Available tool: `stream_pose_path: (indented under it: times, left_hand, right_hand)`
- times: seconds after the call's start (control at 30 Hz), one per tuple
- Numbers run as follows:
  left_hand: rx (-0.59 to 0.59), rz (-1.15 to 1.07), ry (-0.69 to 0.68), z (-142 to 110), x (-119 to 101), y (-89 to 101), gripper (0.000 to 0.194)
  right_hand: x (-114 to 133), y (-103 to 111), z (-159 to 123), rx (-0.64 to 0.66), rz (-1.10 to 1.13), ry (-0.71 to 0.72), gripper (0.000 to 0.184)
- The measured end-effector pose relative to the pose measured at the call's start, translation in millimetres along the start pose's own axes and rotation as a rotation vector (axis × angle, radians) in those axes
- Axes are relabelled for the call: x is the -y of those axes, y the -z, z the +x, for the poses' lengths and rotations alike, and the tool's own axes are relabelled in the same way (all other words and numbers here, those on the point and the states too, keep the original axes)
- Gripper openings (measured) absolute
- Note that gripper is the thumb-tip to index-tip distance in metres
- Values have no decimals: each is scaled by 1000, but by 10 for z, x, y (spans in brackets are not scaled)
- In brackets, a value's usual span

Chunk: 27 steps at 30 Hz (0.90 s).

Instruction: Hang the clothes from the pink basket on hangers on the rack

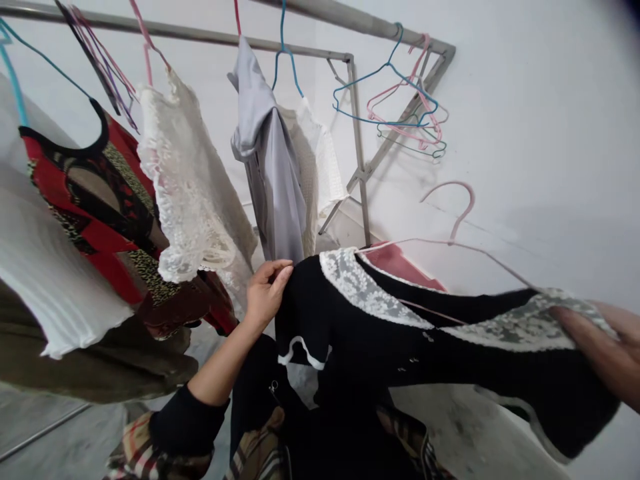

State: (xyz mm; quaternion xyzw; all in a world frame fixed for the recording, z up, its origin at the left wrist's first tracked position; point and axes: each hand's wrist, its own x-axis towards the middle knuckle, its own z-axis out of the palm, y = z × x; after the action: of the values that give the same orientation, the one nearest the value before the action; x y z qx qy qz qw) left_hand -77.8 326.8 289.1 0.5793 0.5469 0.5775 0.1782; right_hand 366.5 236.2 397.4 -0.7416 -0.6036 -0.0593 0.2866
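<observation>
A black top with a white lace collar [370,353] is spread between my two hands, on a pink hanger [471,199] whose hook points up, free of any rail. At the top's left shoulder, my left hand [267,293] is closed, thumb and fingers pinching the black cloth. My right hand [603,347], partly cut off by the right edge, is wrapped around the other shoulder by the lace; its fingers are partly hidden. White trim runs along the sleeve edges.
A metal clothes rack [370,23] stands ahead and left. On it hang a red patterned garment [120,227], a white lace top [185,213] and a grey garment [280,173]. Bare blue hangers [370,121] and pink ones hang near its right end, by a white wall [550,133].
</observation>
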Motion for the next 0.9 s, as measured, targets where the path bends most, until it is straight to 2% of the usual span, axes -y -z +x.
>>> stream_pose_path:
  times: [0.07,0.23,0.33,0.43,0.53,0.7,0.8,0.9]
  left_hand:
    - [-19,-11,43,-53,75,19,31]
    - [103,-138,221,-485,240,11,37]
    - [158,-218,348,-824,302,-42,40]
    - [183,-266,452,-1074,342,-83,46]
    - [164,-289,516,-1207,397,-86,51]
    - [138,-294,586,-1286,530,-49,59]
    - [136,-294,618,-1316,607,-51,64]
    - [147,-322,611,-1362,690,-112,61]
  right_hand:
    - [89,-1,178,-76,-61,-14,37]
    - [464,-98,824,-273,-152,7,35]
    - [858,-178,1275,-405,-90,68,31]
    - [1369,-238,1708,-489,-24,134,26]
    - [1928,-292,2085,-446,62,191,17]
    - [2757,-511,2582,-346,127,255,35]
    - [3086,-740,2781,-303,178,263,34]
    - [3250,-998,2856,-220,264,257,20]
